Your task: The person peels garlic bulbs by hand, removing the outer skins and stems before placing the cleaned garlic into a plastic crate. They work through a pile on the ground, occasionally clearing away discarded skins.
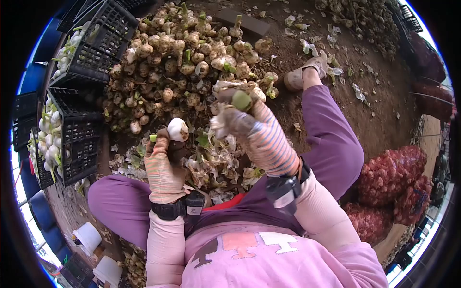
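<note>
My left hand (164,168), in a striped glove, is closed around the short green stem of a garlic bulb (178,129). The bulb is clean white, with brown roots on one side. To its right, my right hand (264,139), also gloved, is smeared by motion, its fingers curled round a green, rounded object (241,101) whose kind I cannot make out. Pale papery scraps (220,126) show at its fingertips. Past both hands lies a big heap of soil-stained garlic bulbs (168,62). Below them, shed garlic skins (211,163) cover the ground between my legs.
Black plastic crates (79,144) with white garlic stand at the left. Red mesh sacks (391,175) bulge at the right. A flat brown board (243,23) lies behind the heap. White buckets (88,238) are at lower left. My right foot (305,72) rests beside the heap.
</note>
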### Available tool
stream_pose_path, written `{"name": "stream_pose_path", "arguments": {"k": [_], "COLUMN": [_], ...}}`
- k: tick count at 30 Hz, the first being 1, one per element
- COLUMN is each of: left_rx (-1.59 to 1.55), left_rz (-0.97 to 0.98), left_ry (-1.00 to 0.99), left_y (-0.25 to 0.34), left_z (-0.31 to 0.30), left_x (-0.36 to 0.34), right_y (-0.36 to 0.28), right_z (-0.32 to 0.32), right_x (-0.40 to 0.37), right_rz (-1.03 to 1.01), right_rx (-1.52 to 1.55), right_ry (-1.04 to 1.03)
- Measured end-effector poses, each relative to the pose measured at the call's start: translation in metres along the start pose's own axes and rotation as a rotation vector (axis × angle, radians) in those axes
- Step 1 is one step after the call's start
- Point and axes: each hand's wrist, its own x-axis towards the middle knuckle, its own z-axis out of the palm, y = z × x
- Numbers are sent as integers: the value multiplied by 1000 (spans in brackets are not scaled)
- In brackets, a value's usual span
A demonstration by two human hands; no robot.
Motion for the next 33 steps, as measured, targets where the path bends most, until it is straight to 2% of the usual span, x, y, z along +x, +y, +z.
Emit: {"name": "stream_pose_path", "arguments": {"k": [1,2,3,5,6,8,9,10,11,12,13,14,15,17,19,20,21,23,25,27,28,29,30,31,32,33], "left_rx": [-124,-251,-254,-357,-381,-278,-177,-253,-253,-91,71,-99,-103,-98,-64,-8,48,123,272,233,83,-69,-271,-391,-512,-531], "left_rz": [-93,-180,-178,-325,-350,-302,-251,-85,-88,25,135,85,87,21,6,46,86,149,272,195,103,10,-33,-141,-260,-325], "left_ry": [15,31,31,-2,-136,-106,-75,-147,-146,-123,-98,-62,-60,8,40,22,4,-34,-116,-176,-320,-462,-440,-438,-293,-534], "left_y": [1,1,-1,-4,-9,-8,-8,-8,-8,-8,1,-12,-10,9,14,13,12,6,3,12,17,20,16,20,35,55], "left_z": [4,8,13,19,8,10,11,15,17,21,31,18,17,25,22,20,18,9,1,-5,-8,-10,-11,-20,-22,-40], "left_x": [1,1,0,-4,-5,-8,-9,-2,-7,-18,-27,-14,-14,-17,-16,-16,-16,-10,-4,-2,1,3,3,14,24,53], "right_y": [3,23,34,27,27,28,29,30,31,27,28,29,29,9,-7,0,1,2,4,4,10,19,26,29,31,32], "right_z": [4,0,-7,-11,-13,-17,-17,-16,-16,-16,-14,-11,-8,-2,-4,-10,-9,-9,-14,-16,-18,-21,-25,-29,-34,-36], "right_x": [2,7,16,11,12,15,15,15,15,16,14,11,11,7,8,12,13,15,17,17,15,12,11,12,12,13], "right_rz": [-73,-39,-577,-678,-676,-616,-614,-357,-108,4,7,-45,-98,-17,-125,-289,-287,-469,-477,-314,-314,-300,-279,-281,-52,175], "right_rx": [-109,101,-620,-1285,-1284,-1402,-1403,-1028,-646,-413,-413,-365,-318,-401,-1278,-1351,-1351,-1507,-1503,-1492,-1492,-1096,-702,-703,-586,-463], "right_ry": [36,58,-128,-189,-185,-134,-134,-31,66,98,101,109,113,82,-141,-208,-210,-321,-370,-437,-437,-335,-232,-231,-102,26]}}
